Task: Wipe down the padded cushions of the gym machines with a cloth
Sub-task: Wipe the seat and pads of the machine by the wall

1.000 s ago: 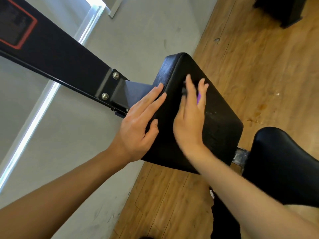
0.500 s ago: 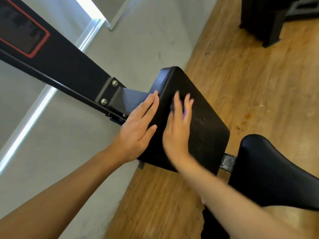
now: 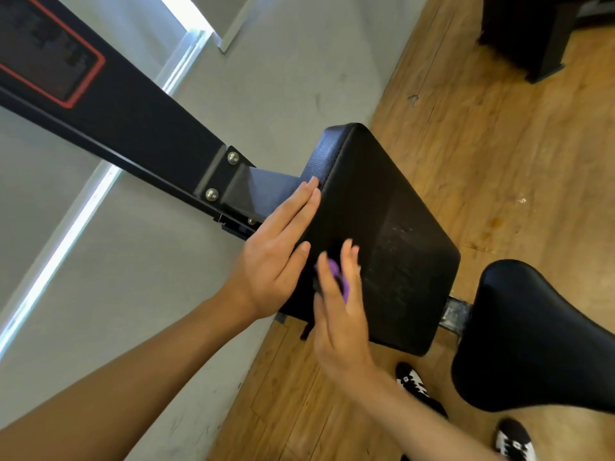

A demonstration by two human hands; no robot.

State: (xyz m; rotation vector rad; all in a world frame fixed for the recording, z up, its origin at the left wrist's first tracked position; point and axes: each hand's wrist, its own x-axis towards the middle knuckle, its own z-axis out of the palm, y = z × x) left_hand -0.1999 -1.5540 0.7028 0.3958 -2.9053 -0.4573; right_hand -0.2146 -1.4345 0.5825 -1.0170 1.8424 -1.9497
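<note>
I'm mid-wipe on the square black vinyl back pad (image 3: 399, 227) at centre frame. My right hand (image 3: 339, 314) sits at the pad's lower-left corner w/ the small purple cloth (image 3: 334, 272) under it. Its fingers look stretched out, pressing the cloth flat to the vinyl rather than clenched round it, tho the hand is blurred, so I can't tell where the thumb is. My left hand (image 3: 273, 261) is released, fingers straight and together, laid flat on the pad's left side edge, just beside the bolted black steel frame beam (image 3: 133, 121) that runs to the upper left; I read it as bracing the pad. Cloth and left thumb are near each other, touching or not I can't tell. Step in hand, imo: working the face of this pad. Pale scuffs show on its right half toward the lower right, so that part prob needs passes yet. Next move calls for sweeping the cloth across to the right edge w/ even pressure, no bunching, then the rim. After that, the rounded black saddle seat (image 3: 532, 337) at lower right is the next cushion in reach
</note>
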